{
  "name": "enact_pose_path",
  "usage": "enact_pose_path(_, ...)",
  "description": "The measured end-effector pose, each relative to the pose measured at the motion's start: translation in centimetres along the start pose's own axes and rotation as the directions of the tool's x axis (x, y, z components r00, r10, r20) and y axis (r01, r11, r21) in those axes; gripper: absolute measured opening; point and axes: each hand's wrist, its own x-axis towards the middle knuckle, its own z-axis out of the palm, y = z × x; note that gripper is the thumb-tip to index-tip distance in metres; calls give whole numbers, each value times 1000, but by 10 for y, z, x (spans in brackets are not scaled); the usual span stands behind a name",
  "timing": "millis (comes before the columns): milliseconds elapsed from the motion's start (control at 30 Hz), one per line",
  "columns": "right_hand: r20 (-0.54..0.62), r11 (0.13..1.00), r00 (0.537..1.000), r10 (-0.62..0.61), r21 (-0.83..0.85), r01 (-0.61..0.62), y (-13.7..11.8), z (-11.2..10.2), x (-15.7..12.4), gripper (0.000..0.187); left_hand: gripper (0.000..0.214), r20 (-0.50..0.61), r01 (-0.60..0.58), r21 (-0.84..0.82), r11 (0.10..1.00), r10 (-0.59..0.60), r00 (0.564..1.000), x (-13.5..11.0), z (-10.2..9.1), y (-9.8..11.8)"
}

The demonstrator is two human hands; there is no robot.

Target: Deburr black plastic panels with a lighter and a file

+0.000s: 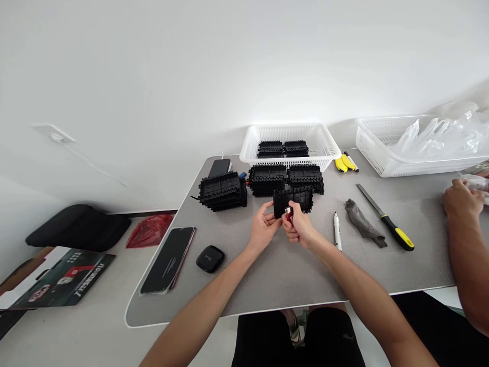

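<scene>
Above the table's middle, a black rectangular plastic part [280, 203] with notched edges is tilted up toward me. My left hand [264, 225] pinches its lower left corner between the fingers. In the closed fist of my right hand [298, 224] is a red lighter [289, 212], its metal top pointing up at the part's face; no flame can be made out. Just behind stand two stacks of like parts, a left stack [266, 178] and a right stack [305, 177]. Another stack [221, 191] leans to the left.
A white basket [332, 153] with more black parts stands against the wall. Right of my hands lie a marker [337, 230], a grey rag [364, 223] and a file [387, 219]. A phone [168, 261] and black case [210, 259] lie left. A co-worker's hand [463, 198] is at far right.
</scene>
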Motion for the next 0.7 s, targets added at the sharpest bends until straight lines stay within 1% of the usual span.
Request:
enact_pose_path(167,24,1000,1000,19,-9,-19,-2,3,1,51,59,6,-12,24,1000,11,1000,0,1,-3)
enact_pose_path(433,30,999,999,36,-28,-35,-3,2,4,44,54,5,-23,22,999,23,1000,-2,3,1)
enact_pose_path(700,9,1000,1000,5,8,-5,-5,4,3,40,52,17,-32,16,999,31,999,-3,4,0)
